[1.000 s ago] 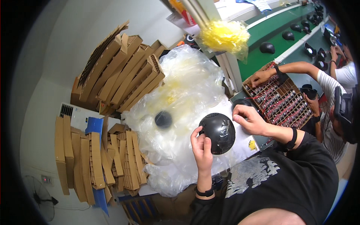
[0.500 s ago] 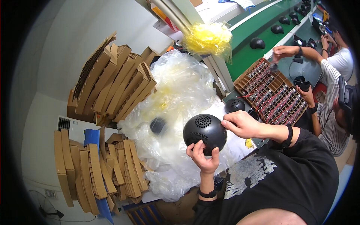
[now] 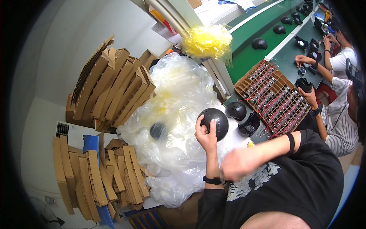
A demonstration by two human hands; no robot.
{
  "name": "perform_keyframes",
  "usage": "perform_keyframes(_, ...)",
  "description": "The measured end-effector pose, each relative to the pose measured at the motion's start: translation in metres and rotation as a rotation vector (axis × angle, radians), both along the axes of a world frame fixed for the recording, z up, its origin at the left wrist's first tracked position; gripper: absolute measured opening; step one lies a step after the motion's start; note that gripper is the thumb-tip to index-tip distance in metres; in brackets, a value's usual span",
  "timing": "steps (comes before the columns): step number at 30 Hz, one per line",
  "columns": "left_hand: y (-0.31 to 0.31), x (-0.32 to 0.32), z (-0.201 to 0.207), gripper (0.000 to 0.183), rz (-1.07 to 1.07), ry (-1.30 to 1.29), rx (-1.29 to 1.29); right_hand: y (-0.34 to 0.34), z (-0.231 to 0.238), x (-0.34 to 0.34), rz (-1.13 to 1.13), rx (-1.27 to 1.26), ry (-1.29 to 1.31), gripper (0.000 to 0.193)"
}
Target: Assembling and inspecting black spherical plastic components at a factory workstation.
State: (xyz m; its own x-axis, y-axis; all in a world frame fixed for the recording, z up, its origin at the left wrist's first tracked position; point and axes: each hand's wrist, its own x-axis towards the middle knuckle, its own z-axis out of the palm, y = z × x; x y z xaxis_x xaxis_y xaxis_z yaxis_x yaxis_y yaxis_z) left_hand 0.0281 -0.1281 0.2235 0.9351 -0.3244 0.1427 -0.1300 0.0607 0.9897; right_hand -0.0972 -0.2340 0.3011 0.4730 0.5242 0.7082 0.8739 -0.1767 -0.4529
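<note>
A round black plastic housing (image 3: 220,121) is held up over the white table in my left hand (image 3: 206,134), whose fingers wrap its near left side. The grille holes seen on it earlier are hardly visible now. My right hand (image 3: 239,164) is apart from it, smeared by motion in front of my left forearm and close to my chest. Its fingers cannot be read. Just right of the held housing sits another black housing with a perforated grille (image 3: 236,111). Beside that lies an open black shell (image 3: 249,125).
Clear plastic bags (image 3: 179,126) heap over the table, with a dark round piece (image 3: 157,131) among them. Folded cardboard dividers (image 3: 114,84) stack at left. A carton of wired parts (image 3: 272,99) stands right, beside a green conveyor (image 3: 251,30). A co-worker's hand (image 3: 309,97) holds a black shell.
My right hand has let go of the housing and swung down toward my body. The housing has turned and moved slightly right and up in my left hand. A co-worker's hand has left the carton.
</note>
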Motion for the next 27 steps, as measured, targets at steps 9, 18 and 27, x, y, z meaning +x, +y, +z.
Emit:
perform_keyframes(9, 0.010, -0.010, 0.029, 0.041, 0.038, 0.000, -0.176, -0.145, 0.068, 0.074, -1.307, 0.137, -0.276, 0.023)
perform_keyframes(18, 0.022, -0.039, 0.072, 0.041, -0.023, 0.009, -0.161, -0.177, 0.063, 0.132, -1.470, 0.213, -0.052, 0.030)
perform_keyframes(27, 0.025, -0.049, 0.076, 0.046, -0.046, -0.019, -0.173, -0.172, 0.024, 0.118, -0.829, 0.865, 0.205, 0.023)
